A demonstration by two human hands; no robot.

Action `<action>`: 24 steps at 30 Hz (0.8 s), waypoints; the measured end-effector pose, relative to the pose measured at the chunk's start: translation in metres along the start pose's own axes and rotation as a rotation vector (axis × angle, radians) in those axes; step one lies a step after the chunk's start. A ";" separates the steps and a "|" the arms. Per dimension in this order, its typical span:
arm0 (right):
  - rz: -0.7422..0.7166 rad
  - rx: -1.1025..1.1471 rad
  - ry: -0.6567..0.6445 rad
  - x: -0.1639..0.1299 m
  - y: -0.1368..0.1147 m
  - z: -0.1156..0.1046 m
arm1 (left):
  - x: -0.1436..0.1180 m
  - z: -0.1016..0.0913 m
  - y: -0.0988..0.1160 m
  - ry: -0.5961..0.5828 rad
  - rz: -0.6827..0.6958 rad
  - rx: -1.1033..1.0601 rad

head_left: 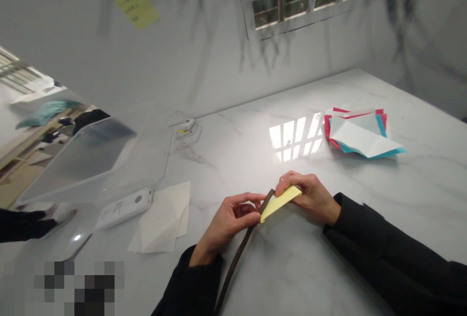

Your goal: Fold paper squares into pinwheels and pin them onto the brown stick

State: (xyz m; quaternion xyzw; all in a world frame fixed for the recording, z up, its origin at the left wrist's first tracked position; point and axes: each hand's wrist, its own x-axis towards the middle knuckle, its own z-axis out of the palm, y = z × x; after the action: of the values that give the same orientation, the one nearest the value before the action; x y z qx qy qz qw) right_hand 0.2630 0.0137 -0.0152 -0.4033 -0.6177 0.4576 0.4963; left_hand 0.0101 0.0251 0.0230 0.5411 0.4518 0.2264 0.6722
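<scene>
My right hand (308,196) grips a folded piece of yellow paper (280,204), its thumb and fingers closed on the upper right part. At the paper's lower left corner, my left hand (235,213) has its thumb and fingertips pressed together. A narrow brown strap (239,252) passes by these fingertips, its upper end lying against the paper. The strap runs down past my left sleeve to the bottom edge of the view. Whether the left fingers pinch the strap as well as the paper, I cannot tell. Both hands are just above the white marbled table (310,267).
A loose stack of red, blue and white paper (365,133) lies at the right rear. To the left are off-white sheets (162,221) and a white oblong device (126,207). A small white plug with a cable (188,125) sits near the wall, which bears a yellow note (133,0).
</scene>
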 end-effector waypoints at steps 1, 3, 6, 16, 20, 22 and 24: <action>0.002 0.001 0.001 0.000 0.000 0.000 | 0.000 0.000 0.000 -0.003 0.003 -0.003; 0.006 0.006 0.000 0.001 -0.001 0.000 | 0.000 -0.001 -0.001 -0.014 0.003 -0.012; 0.012 0.018 -0.007 0.001 -0.001 0.000 | 0.001 -0.002 -0.002 -0.029 -0.001 -0.029; 0.013 0.017 -0.018 0.001 -0.002 -0.001 | 0.001 -0.003 -0.003 -0.033 -0.027 -0.032; 0.014 0.016 -0.028 0.001 -0.002 -0.001 | 0.000 -0.002 -0.003 -0.038 -0.022 -0.043; 0.013 0.016 -0.031 0.002 -0.002 -0.001 | 0.000 -0.002 -0.003 -0.044 -0.017 -0.050; 0.017 0.018 -0.030 0.002 -0.003 -0.001 | 0.000 -0.002 -0.002 -0.049 -0.006 -0.053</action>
State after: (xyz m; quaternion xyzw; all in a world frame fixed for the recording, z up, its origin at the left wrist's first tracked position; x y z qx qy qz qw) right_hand 0.2636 0.0147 -0.0120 -0.3970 -0.6174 0.4735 0.4868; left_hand 0.0077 0.0260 0.0206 0.5271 0.4307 0.2231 0.6978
